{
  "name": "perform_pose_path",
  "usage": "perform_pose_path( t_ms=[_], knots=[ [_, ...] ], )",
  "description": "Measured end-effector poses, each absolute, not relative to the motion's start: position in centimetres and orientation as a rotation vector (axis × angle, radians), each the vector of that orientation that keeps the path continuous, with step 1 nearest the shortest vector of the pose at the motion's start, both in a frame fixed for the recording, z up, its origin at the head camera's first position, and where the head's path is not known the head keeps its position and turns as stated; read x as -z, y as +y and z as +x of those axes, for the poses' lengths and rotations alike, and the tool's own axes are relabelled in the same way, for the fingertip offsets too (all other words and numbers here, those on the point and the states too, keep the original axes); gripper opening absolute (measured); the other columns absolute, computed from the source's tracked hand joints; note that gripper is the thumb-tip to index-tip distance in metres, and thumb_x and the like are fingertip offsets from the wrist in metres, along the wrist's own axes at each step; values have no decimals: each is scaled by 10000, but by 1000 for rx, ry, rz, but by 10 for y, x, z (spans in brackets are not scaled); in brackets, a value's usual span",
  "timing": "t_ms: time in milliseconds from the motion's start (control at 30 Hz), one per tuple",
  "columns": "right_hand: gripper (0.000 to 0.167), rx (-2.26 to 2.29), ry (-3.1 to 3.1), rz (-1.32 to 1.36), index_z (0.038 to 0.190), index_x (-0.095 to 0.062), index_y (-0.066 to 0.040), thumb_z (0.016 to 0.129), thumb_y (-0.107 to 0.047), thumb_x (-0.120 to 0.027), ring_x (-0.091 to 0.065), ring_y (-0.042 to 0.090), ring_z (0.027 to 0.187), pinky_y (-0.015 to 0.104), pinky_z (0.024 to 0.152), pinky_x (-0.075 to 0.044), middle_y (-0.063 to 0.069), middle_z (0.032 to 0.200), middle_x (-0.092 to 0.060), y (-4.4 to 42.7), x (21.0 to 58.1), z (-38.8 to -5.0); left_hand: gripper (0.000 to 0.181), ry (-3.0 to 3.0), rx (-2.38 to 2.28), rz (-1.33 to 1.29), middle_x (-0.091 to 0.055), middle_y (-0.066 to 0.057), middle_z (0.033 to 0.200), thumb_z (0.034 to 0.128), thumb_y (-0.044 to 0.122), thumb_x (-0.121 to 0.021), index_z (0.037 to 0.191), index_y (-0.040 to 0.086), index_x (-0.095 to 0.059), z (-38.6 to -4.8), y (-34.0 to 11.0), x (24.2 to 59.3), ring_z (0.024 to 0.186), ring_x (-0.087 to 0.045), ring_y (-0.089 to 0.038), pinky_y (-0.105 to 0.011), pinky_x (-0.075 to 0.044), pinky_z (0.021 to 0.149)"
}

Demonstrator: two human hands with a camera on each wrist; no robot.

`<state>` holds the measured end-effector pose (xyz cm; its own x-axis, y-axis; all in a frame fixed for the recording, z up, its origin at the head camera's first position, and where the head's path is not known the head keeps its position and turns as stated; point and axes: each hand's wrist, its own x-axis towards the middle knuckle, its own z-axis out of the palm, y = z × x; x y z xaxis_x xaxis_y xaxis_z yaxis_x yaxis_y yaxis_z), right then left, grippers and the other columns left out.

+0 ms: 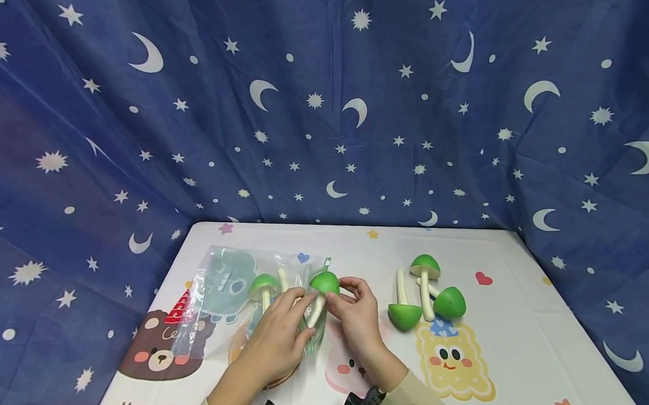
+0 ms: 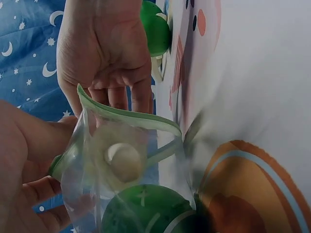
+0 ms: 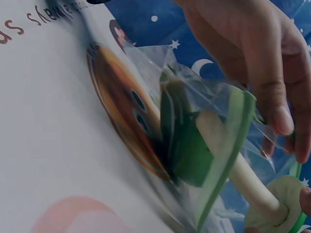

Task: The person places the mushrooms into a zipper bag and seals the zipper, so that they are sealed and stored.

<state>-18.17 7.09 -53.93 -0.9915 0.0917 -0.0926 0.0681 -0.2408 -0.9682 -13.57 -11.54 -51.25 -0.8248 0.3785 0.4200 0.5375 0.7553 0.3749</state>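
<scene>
From my remote seat I see the left hand (image 1: 278, 334) come in from the lower left, its thumb and fingers bent and spread at the mouth of a clear bag (image 1: 206, 290), pinching its edge. The right hand (image 1: 356, 316) slants in opposite, fingertips drawn together on a mushroom (image 1: 325, 283). That mushroom has a rounded green cap and a long cream stem; it tilts cap-up at the bag's mouth, stem pointing down and left. The right wrist camera shows me what the head view leaves unclear: the stem runs inside the green rim (image 3: 235, 141), while the cap's pale underside sits outside. My left wrist view gives the stem's round end through the film, near a bagged mushroom (image 2: 143, 206). Three other mushrooms (image 1: 425, 291) lie grouped on the surface (image 1: 528, 338), right of both hands.
</scene>
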Motion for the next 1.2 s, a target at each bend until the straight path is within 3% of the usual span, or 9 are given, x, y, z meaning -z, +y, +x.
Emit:
perform_pose_path(
  t_ms=[233, 500, 767, 1033, 1200],
  knots=[
    [575, -2451, -1961, -179, 1429, -499, 59, 933, 17, -788, -733, 197, 1046, 349, 844, -683, 234, 1417, -605, 64, 544, -183, 671, -2628, 667, -719, -612, -40, 1432, 866, 228, -906, 1473, 129, -635, -135, -116, 515, 1350, -604, -251, -483, -539, 1137],
    [560, -2439, -2004, -204, 1409, -527, 50, 922, 11, -800, -730, 174, 1008, 348, 830, -685, 231, 1407, -624, 63, 549, -187, 669, -2607, 677, -714, -618, -56, 1426, 861, 234, -909, 1460, 109, -640, -136, -117, 515, 1334, -613, -262, -487, -547, 1124],
    [641, -2399, -2043, -238, 1432, -515, 44, 885, -25, -842, -698, 199, 1014, 272, 803, -671, 229, 1368, -568, 64, 551, -187, 656, -2610, 669, -716, -620, -71, 1437, 866, 237, -905, 1455, 117, -643, -136, -116, 514, 1347, -603, -259, -478, -537, 1139],
    [533, -2362, -2184, -202, 1341, -591, 45, 884, -67, -841, -717, 172, 1037, 214, 790, -624, 227, 1295, -664, 61, 549, -187, 673, -2619, 678, -739, -627, -79, 1432, 865, 229, -909, 1470, 108, -640, -136, -115, 514, 1363, -596, -273, -505, -536, 1141],
    [447, -2348, -2243, -177, 1311, -617, 58, 912, -60, -780, -726, 157, 1049, 243, 802, -620, 227, 1300, -702, 64, 548, -187, 672, -2633, 670, -726, -619, -58, 1441, 864, 224, -910, 1470, 114, -640, -136, -113, 514, 1370, -590, -260, -493, -538, 1142]
  ],
)
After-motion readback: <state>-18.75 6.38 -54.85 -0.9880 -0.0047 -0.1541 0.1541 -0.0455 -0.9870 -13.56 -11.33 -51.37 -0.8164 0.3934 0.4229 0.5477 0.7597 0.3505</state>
